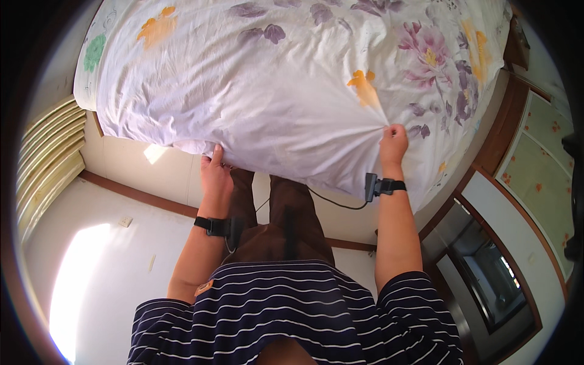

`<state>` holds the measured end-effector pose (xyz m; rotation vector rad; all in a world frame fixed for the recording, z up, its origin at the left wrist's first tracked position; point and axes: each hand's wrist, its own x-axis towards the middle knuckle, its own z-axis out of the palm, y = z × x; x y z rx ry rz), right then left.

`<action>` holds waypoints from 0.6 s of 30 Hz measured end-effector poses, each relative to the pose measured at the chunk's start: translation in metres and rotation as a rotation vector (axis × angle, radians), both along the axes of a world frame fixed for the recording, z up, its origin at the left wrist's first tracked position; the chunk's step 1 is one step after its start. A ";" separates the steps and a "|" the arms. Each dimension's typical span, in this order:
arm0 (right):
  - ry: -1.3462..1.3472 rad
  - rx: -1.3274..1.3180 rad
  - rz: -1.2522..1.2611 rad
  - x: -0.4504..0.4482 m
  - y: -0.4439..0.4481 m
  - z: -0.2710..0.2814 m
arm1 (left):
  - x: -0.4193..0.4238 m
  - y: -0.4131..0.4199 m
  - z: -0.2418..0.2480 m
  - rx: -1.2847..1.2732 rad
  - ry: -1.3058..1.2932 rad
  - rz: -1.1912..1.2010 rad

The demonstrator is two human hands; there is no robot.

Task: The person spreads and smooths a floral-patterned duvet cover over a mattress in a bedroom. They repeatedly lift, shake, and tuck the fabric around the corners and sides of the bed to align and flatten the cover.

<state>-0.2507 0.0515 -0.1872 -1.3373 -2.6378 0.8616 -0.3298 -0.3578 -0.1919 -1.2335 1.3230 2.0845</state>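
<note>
A white floral bed cover (283,105) with purple, pink and orange flowers lies over a bed before me. My left hand (216,172) grips its near edge, thumb on top and the fingers mostly hidden beneath the cloth. Farther right, my right hand (394,140) pinches the cover in closed fingers. Taut creases fan out across the fabric from that pinch. Between the two hands the cover's near edge hangs in front of my legs. Each wrist wears a black strap with a small device, and a cable runs from the right one.
Yellowish curtains (52,150) hang at the left, above a wall with a socket (125,221). At the right stand a wooden-framed cabinet with patterned panels (538,164) and a dark recessed screen or window (488,278). Pale floor (132,169) shows beside the bed.
</note>
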 end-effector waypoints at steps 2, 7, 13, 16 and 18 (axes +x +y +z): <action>0.076 -0.126 -0.127 -0.014 0.012 0.015 | -0.001 -0.001 -0.004 -0.033 -0.105 0.010; 0.143 0.036 -0.041 -0.073 0.057 -0.012 | -0.002 0.006 -0.025 -0.024 -0.135 0.037; -0.226 -0.056 0.046 -0.084 0.081 -0.061 | -0.024 0.007 -0.038 0.072 -0.145 0.122; -0.197 -0.073 0.061 -0.082 0.082 -0.057 | -0.043 -0.003 -0.047 0.118 -0.135 0.166; -0.050 0.032 0.046 -0.084 0.082 -0.051 | -0.055 -0.012 -0.055 0.023 -0.196 0.206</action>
